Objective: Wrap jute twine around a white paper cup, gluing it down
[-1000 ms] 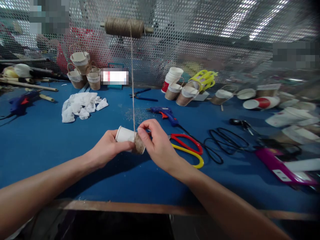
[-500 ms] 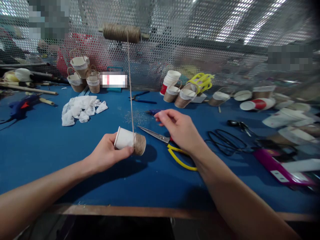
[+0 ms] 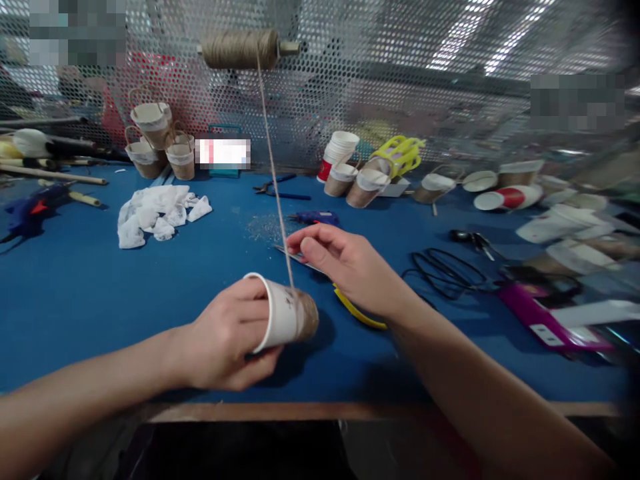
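My left hand grips a white paper cup on its side, its bottom end wrapped in jute twine. A taut strand of twine runs from the cup up to a twine spool on a rod at the mesh wall. My right hand hovers just right of the strand, fingers loosely curled, over the red and yellow scissors, which it partly hides. Nothing shows in its fingers.
On the blue table lie a blue glue gun, white cloth scraps, black cord, a magenta tool, pliers and several twine-wrapped cups. A mesh panel closes the back. The wooden table edge is near me.
My right hand let go of the twine at the cup and swung right over the scissors. My left hand pulled the cup nearer and lower, tilting the strand.
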The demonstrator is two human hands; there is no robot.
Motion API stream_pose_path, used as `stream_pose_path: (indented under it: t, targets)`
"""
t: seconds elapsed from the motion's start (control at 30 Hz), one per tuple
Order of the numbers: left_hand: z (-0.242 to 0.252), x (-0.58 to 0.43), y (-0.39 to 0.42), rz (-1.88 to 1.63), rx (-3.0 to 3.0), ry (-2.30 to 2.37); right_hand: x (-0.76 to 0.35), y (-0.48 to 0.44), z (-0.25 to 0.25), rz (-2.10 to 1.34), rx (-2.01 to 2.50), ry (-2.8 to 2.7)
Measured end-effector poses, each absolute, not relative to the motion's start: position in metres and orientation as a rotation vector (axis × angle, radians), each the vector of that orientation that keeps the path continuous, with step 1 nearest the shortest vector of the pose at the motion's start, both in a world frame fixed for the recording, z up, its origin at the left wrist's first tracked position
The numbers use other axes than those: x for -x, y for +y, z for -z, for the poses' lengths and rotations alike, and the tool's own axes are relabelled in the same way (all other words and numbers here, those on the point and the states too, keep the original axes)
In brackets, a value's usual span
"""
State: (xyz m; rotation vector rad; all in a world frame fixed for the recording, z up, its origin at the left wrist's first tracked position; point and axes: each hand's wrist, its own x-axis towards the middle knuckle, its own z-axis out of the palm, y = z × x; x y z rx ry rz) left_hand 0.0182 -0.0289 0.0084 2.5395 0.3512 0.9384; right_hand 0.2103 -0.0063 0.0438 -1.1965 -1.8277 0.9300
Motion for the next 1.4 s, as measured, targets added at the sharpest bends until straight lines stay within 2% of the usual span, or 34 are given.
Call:
stream_pose_path:
  t: [0.17, 0.27, 0.37, 0.47, 0.6, 0.83, 1.4]
  targets:
    - [-0.011, -0.024, -0.040, -0.757, -2.524, 0.221, -0.217, -0.004, -0.039, -0.934, 1.243, -1.781]
    - [-0.012, -0.025, -0.039, -0.829, -2.394, 0.251, -0.218, -0.003, -0.034, -0.946, 1.258, -1.795]
    - [-0.010, -0.021, -0.029, -0.909, -2.145, 0.544, -0.228, 0.005, -0.031, -0.812, 1.322, -1.827]
    - [-0.004, -0.015, -0.014, -0.899, -1.650, 0.895, -0.245, 0.019, -0.032, -0.641, 1.438, -1.807]
    - [0.008, -0.013, 0.002, -0.995, -1.214, 0.950, -0.249, 0.023, -0.037, -0.617, 1.482, -1.843]
    - [0.014, -0.018, 0.005, -0.990, -1.052, 0.911, -0.203, -0.005, -0.029, -0.716, 1.258, -2.080]
    - [0.001, -0.024, 0.004, -0.945, -0.773, 0.935, -0.201, -0.009, -0.007, -0.707, 1.233, -2.107]
